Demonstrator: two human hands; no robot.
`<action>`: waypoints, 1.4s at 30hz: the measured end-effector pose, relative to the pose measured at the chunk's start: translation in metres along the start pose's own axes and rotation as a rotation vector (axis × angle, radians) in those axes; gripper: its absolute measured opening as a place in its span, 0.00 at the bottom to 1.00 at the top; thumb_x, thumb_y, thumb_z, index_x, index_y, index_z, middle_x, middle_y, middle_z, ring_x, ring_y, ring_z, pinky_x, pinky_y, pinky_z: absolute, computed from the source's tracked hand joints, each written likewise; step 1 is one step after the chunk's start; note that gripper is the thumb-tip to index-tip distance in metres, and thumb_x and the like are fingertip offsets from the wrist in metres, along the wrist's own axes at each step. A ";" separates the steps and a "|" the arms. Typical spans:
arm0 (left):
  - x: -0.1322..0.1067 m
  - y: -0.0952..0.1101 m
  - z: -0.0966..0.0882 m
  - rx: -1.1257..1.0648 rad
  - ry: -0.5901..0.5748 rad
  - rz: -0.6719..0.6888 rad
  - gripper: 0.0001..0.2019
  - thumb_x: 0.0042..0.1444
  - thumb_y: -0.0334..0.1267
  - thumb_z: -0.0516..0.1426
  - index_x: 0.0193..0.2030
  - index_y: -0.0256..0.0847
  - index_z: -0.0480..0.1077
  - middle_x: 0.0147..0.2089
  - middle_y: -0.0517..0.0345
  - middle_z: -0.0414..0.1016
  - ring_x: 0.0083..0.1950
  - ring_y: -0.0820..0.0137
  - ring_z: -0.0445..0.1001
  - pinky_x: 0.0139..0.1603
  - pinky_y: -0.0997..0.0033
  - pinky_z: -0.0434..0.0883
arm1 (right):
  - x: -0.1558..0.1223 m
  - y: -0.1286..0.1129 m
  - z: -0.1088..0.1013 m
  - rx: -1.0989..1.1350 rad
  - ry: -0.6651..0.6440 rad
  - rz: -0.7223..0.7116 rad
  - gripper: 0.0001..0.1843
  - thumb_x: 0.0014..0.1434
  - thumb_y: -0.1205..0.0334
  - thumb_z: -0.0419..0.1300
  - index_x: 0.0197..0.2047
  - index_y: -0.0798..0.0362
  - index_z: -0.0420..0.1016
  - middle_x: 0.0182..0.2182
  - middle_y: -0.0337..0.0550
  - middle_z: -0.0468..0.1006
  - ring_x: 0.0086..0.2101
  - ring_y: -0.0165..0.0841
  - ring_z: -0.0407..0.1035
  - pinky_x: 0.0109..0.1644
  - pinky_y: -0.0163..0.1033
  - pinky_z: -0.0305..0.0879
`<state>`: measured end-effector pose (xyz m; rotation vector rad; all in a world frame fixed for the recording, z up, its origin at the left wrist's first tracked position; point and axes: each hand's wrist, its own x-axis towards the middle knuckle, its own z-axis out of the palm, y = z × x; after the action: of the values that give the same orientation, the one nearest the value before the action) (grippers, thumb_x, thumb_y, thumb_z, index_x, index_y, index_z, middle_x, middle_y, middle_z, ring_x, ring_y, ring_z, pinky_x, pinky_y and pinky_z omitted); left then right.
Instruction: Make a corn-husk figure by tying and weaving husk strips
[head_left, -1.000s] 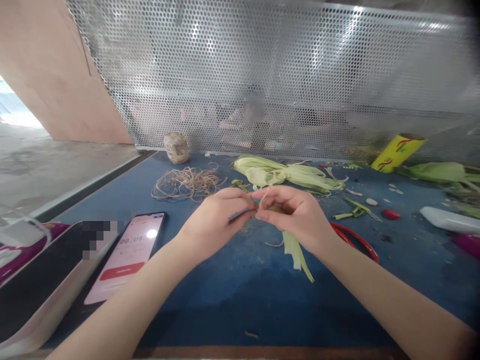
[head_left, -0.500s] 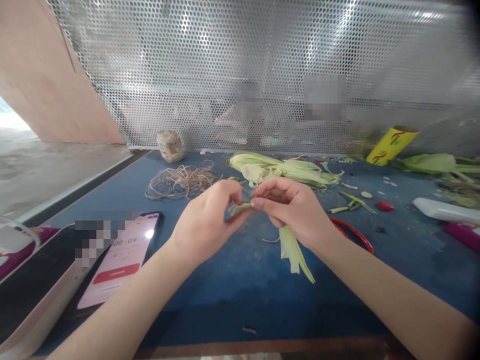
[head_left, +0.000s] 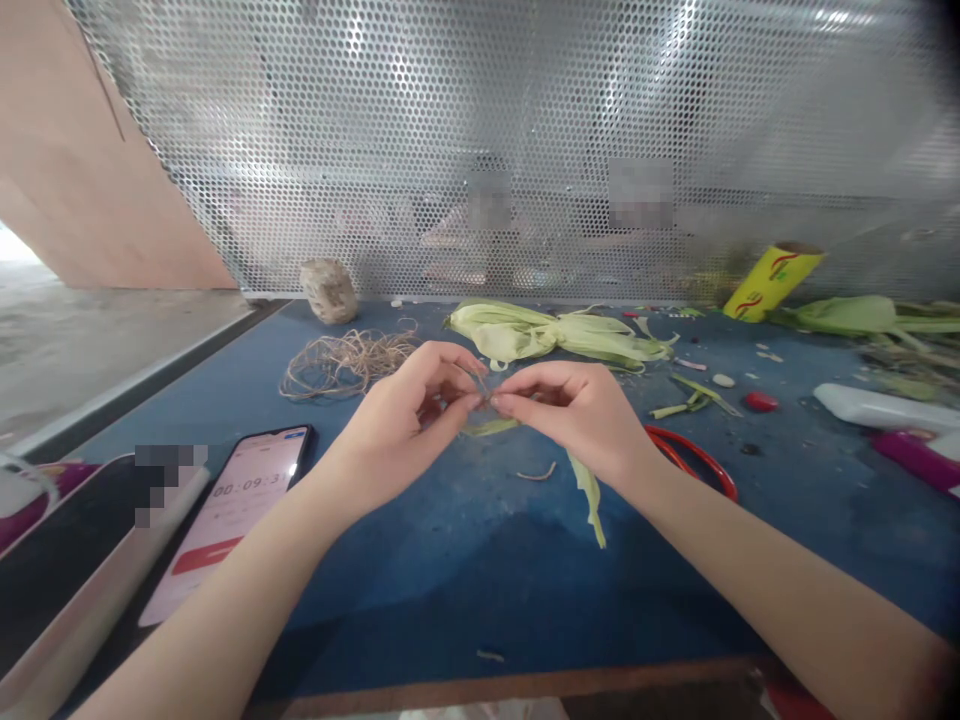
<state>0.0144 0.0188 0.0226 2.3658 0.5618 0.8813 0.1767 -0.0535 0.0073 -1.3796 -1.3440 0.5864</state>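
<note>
Above the middle of the table, my left hand (head_left: pixel 409 425) and my right hand (head_left: pixel 581 410) are both closed in a pinch, fingertips almost meeting. A thin brown strand of twine (head_left: pixel 482 381) shows between them. Pale green corn husk (head_left: pixel 590 497) hangs below my right hand, and another bit of it shows under the fingertips; the part behind the fingers is hidden. A short loose piece of twine (head_left: pixel 537 473) lies on the table beneath. Just beyond my hands rests a bundle of corn husks (head_left: pixel 517 330) tied at its middle, with a tangle of twine (head_left: pixel 341 362) to its left.
A perforated metal screen (head_left: pixel 420 120) stands behind the blue table (head_left: pixel 450 590). At left lie a phone (head_left: pixel 232 510) showing a timer and a dark-topped case (head_left: pixel 67 540). A red ring (head_left: pixel 694 460), husk scraps (head_left: pixel 697 400), a white object (head_left: pixel 877 408) and a yellow tube (head_left: pixel 772 283) are at right.
My fingertips have come closer together, and the twine now shows between them. The hanging husk has turned and looks narrower. The view has shifted slightly.
</note>
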 end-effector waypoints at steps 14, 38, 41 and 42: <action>-0.002 -0.004 0.001 0.299 0.115 0.260 0.05 0.53 0.31 0.55 0.37 0.43 0.66 0.34 0.63 0.72 0.34 0.77 0.71 0.32 0.79 0.67 | -0.002 0.001 0.003 -0.006 -0.091 -0.067 0.06 0.49 0.63 0.62 0.32 0.51 0.78 0.27 0.38 0.79 0.28 0.29 0.74 0.31 0.32 0.70; 0.002 -0.007 0.004 0.274 0.092 0.511 0.04 0.53 0.29 0.57 0.35 0.41 0.69 0.33 0.58 0.72 0.38 0.72 0.70 0.41 0.70 0.71 | 0.002 -0.003 -0.002 0.197 -0.086 0.128 0.04 0.48 0.63 0.62 0.28 0.55 0.74 0.17 0.32 0.69 0.15 0.19 0.54 0.17 0.28 0.49; 0.002 -0.007 0.004 0.318 0.121 0.554 0.05 0.53 0.29 0.56 0.35 0.42 0.70 0.33 0.58 0.71 0.38 0.72 0.69 0.41 0.70 0.71 | 0.003 -0.003 -0.004 0.228 -0.116 0.145 0.06 0.47 0.62 0.63 0.29 0.55 0.74 0.18 0.32 0.70 0.15 0.18 0.53 0.17 0.29 0.47; 0.002 -0.007 0.003 0.331 0.128 0.568 0.05 0.53 0.29 0.56 0.35 0.42 0.70 0.33 0.59 0.70 0.37 0.72 0.69 0.40 0.70 0.71 | 0.003 -0.003 -0.005 0.233 -0.125 0.150 0.06 0.46 0.62 0.63 0.29 0.55 0.74 0.18 0.32 0.70 0.14 0.18 0.52 0.17 0.29 0.46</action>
<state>0.0170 0.0243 0.0172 2.8478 0.0702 1.2709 0.1806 -0.0525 0.0123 -1.2752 -1.2325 0.9137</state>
